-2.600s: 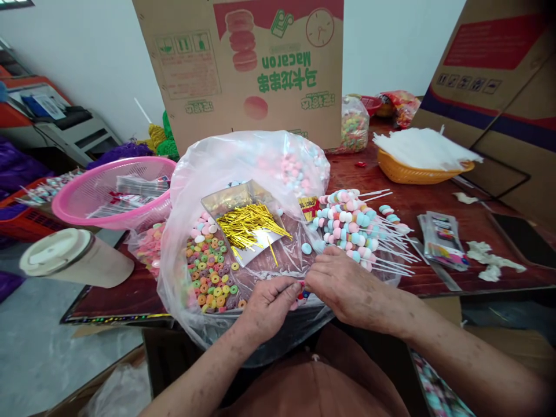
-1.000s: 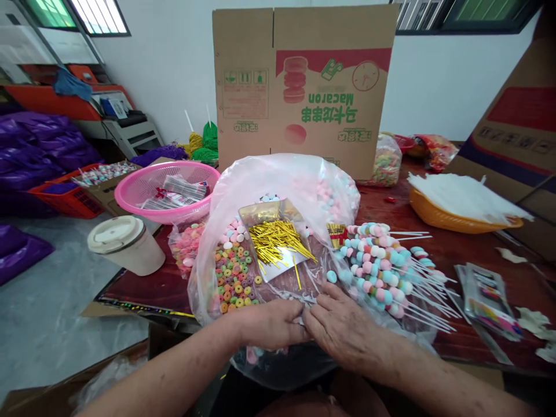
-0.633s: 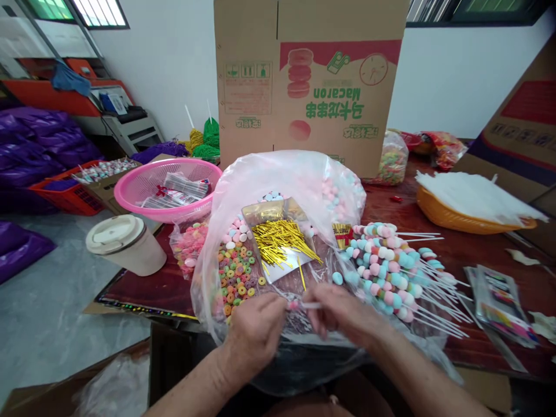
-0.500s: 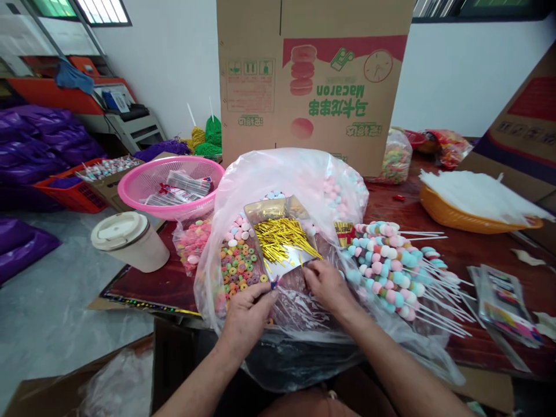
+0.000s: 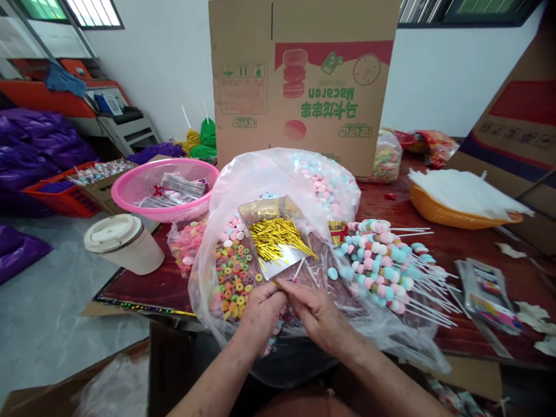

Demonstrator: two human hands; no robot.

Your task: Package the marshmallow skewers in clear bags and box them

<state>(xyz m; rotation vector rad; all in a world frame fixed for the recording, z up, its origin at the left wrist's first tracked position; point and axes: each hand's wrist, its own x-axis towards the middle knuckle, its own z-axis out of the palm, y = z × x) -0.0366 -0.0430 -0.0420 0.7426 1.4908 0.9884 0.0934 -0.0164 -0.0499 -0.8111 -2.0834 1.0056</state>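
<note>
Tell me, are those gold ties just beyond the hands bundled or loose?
Loose: the gold ties lie in a jumbled heap, their ends pointing different ways, with no band visible around them.

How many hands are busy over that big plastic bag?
2. The left hand is beside the ring-shaped candies; the right hand is close against it, on the side of the candy skewers. No other hands show in view.
</note>
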